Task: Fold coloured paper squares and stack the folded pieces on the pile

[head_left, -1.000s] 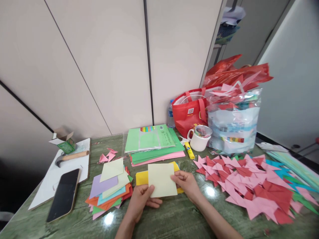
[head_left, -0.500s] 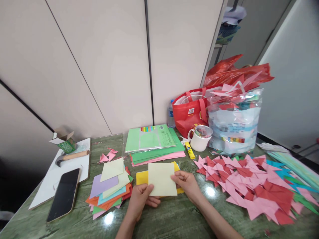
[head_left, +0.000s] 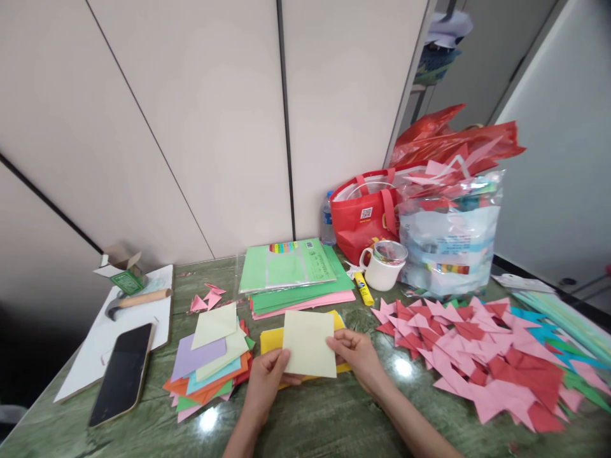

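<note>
I hold a pale yellow-green square sheet of paper [head_left: 309, 343] just above the green table [head_left: 315, 420]. My left hand [head_left: 265, 381] pinches its lower left corner. At the sheet's right edge, my right hand [head_left: 356, 353] is closed on it with thumb and fingers. Under the sheet lie yellow sheets [head_left: 271, 340]. To the left sits a fanned stack of coloured square sheets [head_left: 210, 366].
A heap of folded pink and red paper shapes [head_left: 477, 356] covers the right side. Behind are green and pink paper packs [head_left: 293, 280], a glue stick [head_left: 363, 288], a white mug [head_left: 382, 266], a red bag [head_left: 365, 213] and a plastic bag [head_left: 446, 245]. A phone [head_left: 123, 372], hammer [head_left: 136, 300] and small box [head_left: 121, 270] lie left.
The sheet has shifted slightly up and left and lifted a little at its lower edge; my left fingers have tucked further under it. Everything else is still.
</note>
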The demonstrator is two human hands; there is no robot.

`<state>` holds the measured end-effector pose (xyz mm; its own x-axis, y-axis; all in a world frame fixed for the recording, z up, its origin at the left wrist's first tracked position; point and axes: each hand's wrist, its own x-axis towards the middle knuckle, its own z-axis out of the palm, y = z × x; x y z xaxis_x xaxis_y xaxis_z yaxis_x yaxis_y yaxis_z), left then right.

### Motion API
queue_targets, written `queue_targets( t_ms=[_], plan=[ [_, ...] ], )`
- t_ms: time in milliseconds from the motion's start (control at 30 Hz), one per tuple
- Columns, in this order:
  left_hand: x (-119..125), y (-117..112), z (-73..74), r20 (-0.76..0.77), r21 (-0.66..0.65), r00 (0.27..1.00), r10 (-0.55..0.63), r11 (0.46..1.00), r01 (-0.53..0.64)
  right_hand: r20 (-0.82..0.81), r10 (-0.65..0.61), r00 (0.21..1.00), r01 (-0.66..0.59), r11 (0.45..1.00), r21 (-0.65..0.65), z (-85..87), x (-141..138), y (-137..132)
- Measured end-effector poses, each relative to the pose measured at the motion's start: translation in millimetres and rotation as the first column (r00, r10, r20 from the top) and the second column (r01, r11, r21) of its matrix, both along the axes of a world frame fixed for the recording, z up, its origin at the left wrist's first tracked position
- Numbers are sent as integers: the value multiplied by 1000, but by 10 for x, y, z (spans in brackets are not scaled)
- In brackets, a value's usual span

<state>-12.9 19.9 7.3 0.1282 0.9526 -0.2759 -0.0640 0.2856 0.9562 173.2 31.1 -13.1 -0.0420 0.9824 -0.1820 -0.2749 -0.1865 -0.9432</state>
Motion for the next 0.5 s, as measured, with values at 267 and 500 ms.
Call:
queue_targets(
  t_ms=[267, 500],
  plan=[
    [-105, 29, -78, 24, 60, 993, 117, 991, -118, -6, 225, 974, -225, 974, -20, 9, 1, -21],
    [-104, -6, 50, -263, 55, 945, -195, 975, 217, 35, 206, 978, -209, 974, 83, 94, 135, 30]
  ],
)
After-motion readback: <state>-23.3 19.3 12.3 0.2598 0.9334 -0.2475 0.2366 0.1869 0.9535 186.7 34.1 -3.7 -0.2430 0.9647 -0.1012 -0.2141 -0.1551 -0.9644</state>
